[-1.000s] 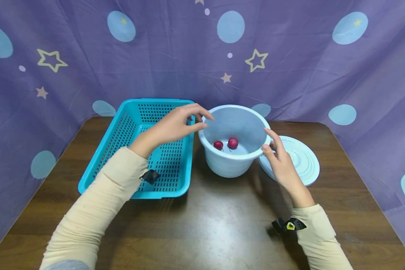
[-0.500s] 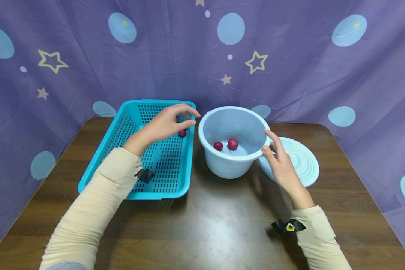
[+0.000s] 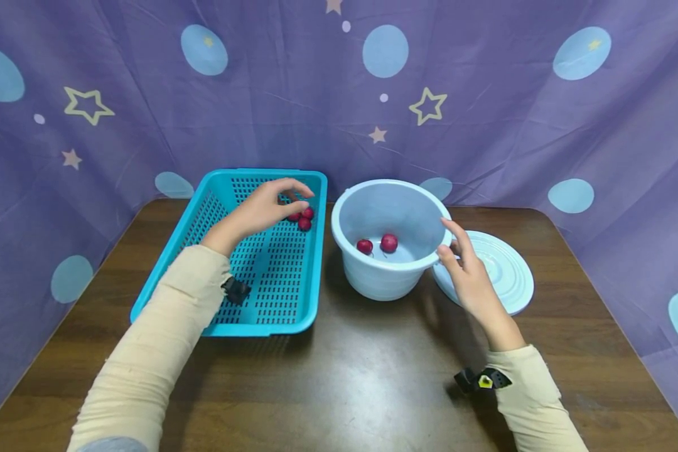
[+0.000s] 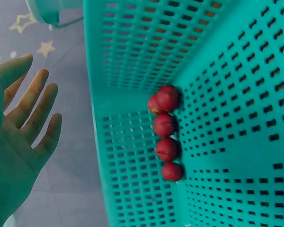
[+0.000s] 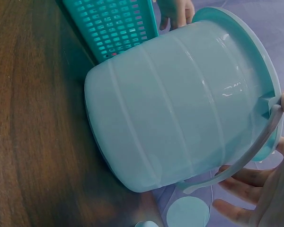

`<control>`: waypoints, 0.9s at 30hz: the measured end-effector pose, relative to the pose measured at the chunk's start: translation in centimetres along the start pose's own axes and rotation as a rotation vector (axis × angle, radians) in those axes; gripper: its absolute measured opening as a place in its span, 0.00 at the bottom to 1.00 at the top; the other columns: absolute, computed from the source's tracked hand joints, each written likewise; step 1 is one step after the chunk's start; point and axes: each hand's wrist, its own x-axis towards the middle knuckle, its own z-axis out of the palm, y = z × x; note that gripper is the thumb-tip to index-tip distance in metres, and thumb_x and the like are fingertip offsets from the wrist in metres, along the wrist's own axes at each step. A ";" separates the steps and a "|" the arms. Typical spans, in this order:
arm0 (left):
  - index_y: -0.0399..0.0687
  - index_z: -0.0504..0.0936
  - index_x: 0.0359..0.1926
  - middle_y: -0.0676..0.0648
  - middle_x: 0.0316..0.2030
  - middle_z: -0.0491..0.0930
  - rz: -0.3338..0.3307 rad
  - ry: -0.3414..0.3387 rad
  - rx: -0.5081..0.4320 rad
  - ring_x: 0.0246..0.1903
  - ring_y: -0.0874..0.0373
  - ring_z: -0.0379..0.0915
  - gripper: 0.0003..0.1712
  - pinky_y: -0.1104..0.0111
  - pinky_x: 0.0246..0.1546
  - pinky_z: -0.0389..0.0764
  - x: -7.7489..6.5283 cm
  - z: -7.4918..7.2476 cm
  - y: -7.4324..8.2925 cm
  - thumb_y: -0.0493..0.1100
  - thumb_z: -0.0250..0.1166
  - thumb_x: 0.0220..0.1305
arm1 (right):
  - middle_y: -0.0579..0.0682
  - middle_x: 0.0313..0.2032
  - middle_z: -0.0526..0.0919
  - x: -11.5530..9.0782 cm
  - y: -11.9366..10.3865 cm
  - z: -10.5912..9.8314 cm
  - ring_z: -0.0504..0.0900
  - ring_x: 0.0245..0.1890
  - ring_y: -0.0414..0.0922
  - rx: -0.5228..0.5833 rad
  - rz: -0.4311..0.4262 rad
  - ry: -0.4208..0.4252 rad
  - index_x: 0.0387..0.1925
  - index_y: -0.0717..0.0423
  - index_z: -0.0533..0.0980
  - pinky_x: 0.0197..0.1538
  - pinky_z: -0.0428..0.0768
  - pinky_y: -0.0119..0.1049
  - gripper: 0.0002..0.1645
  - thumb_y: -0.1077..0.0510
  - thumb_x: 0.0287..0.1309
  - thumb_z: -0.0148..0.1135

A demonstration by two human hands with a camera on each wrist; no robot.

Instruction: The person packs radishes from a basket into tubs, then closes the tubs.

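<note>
My left hand [image 3: 260, 210] hovers over the far part of the turquoise perforated basket [image 3: 314, 276], fingers loosely extended and holding nothing. Several round red fruits [image 4: 166, 149] lie along the basket's far right corner, seen best in the left wrist view. To the right stands a pale blue bucket [image 3: 381, 285]. Inside it rest two red fruits with thin stems, one on the left [image 3: 365, 246] and a slightly bigger one [image 3: 389, 243]. My right hand [image 3: 470, 276] grips the bucket's right rim. In the right wrist view, the bucket's handle [image 5: 246, 158] hangs beside that hand's fingers.
A round pale blue lid [image 3: 505, 270] lies on the wooden table [image 3: 367, 383], right of the bucket and partly behind my right hand. The basket and bucket stand close together, a narrow gap between them. A purple patterned cloth [image 3: 294, 94] hangs behind the table.
My left hand has moved left from the bucket's rim to above the basket, uncovering red fruits in its corner. The right hand keeps its hold; the two fruits in the bucket have stayed put.
</note>
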 end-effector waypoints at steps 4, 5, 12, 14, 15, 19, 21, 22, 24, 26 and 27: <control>0.51 0.80 0.57 0.49 0.56 0.77 -0.034 0.017 -0.008 0.55 0.52 0.72 0.16 0.52 0.52 0.74 0.3 -0.1 -1.1 0.47 0.61 0.72 | 0.68 0.61 0.72 0.0 0.1 0.1 0.73 0.59 0.59 -0.002 -0.006 0.006 0.77 0.38 0.52 0.62 0.67 0.59 0.33 0.46 0.76 0.46; 0.51 0.80 0.58 0.48 0.57 0.77 -0.039 0.022 -0.010 0.55 0.52 0.71 0.16 0.52 0.53 0.74 0.4 -0.1 -1.4 0.47 0.61 0.72 | 0.68 0.61 0.72 0.0 0.1 0.1 0.73 0.60 0.58 -0.001 -0.007 0.007 0.77 0.38 0.52 0.62 0.67 0.59 0.32 0.47 0.76 0.46; 0.43 0.78 0.59 0.45 0.58 0.76 -0.063 0.052 -0.024 0.58 0.49 0.69 0.18 0.51 0.55 0.71 1.1 -0.2 -4.0 0.44 0.60 0.73 | 0.68 0.61 0.73 -0.2 0.1 0.2 0.73 0.59 0.58 0.009 -0.015 0.010 0.77 0.38 0.52 0.62 0.67 0.58 0.32 0.48 0.76 0.46; 0.41 0.77 0.60 0.43 0.58 0.76 -0.079 0.058 -0.028 0.58 0.48 0.69 0.19 0.50 0.55 0.71 1.1 -0.2 -4.6 0.44 0.59 0.73 | 0.68 0.60 0.73 -0.1 0.1 0.2 0.74 0.58 0.59 0.005 -0.021 0.012 0.77 0.39 0.52 0.62 0.68 0.58 0.32 0.48 0.76 0.46; 0.42 0.77 0.60 0.43 0.58 0.76 -0.090 0.065 -0.029 0.58 0.48 0.69 0.19 0.50 0.55 0.71 1.2 -0.2 -5.0 0.44 0.59 0.73 | 0.68 0.59 0.74 -0.1 0.1 0.2 0.74 0.58 0.59 0.003 -0.024 0.014 0.77 0.39 0.52 0.61 0.68 0.58 0.32 0.48 0.76 0.46; 0.42 0.77 0.60 0.43 0.57 0.76 -0.139 0.117 -0.043 0.57 0.48 0.69 0.19 0.50 0.52 0.72 1.2 -0.3 -6.3 0.44 0.59 0.73 | 0.68 0.59 0.74 0.0 0.1 0.2 0.74 0.57 0.59 -0.009 -0.027 0.018 0.77 0.38 0.52 0.61 0.69 0.58 0.32 0.48 0.76 0.46; 0.43 0.77 0.61 0.43 0.56 0.76 -0.160 0.145 -0.051 0.56 0.48 0.69 0.19 0.50 0.51 0.72 1.2 -0.3 -7.0 0.44 0.59 0.73 | 0.68 0.59 0.74 -0.1 0.1 0.2 0.75 0.57 0.59 -0.015 -0.028 0.020 0.77 0.38 0.53 0.61 0.69 0.59 0.32 0.48 0.76 0.46; 0.43 0.77 0.61 0.42 0.56 0.76 -0.170 0.155 -0.055 0.56 0.47 0.69 0.19 0.50 0.51 0.72 1.2 -0.4 -7.3 0.44 0.59 0.73 | 0.68 0.59 0.74 -0.1 0.1 0.2 0.75 0.57 0.59 -0.020 -0.029 0.021 0.77 0.38 0.53 0.61 0.69 0.59 0.32 0.48 0.76 0.46; 0.43 0.76 0.61 0.42 0.56 0.76 -0.187 0.166 -0.054 0.56 0.47 0.69 0.19 0.50 0.51 0.72 1.3 -0.4 -7.7 0.44 0.60 0.73 | 0.68 0.58 0.74 -0.1 0.1 0.1 0.75 0.57 0.59 -0.027 -0.032 0.024 0.76 0.39 0.53 0.61 0.69 0.59 0.32 0.48 0.76 0.46; 0.43 0.76 0.61 0.41 0.57 0.75 -0.204 0.168 -0.044 0.56 0.46 0.69 0.19 0.49 0.51 0.72 1.3 -0.5 -8.0 0.44 0.60 0.73 | 0.68 0.58 0.75 -0.1 0.1 0.1 0.75 0.57 0.58 -0.032 -0.033 0.025 0.76 0.39 0.53 0.61 0.69 0.58 0.32 0.48 0.76 0.46; 0.43 0.76 0.61 0.41 0.57 0.75 -0.212 0.168 -0.039 0.57 0.46 0.68 0.19 0.49 0.51 0.72 1.3 -0.6 -8.2 0.43 0.60 0.72 | 0.68 0.57 0.75 -0.1 0.1 0.1 0.75 0.57 0.58 -0.034 -0.034 0.025 0.76 0.39 0.53 0.61 0.69 0.58 0.32 0.48 0.76 0.46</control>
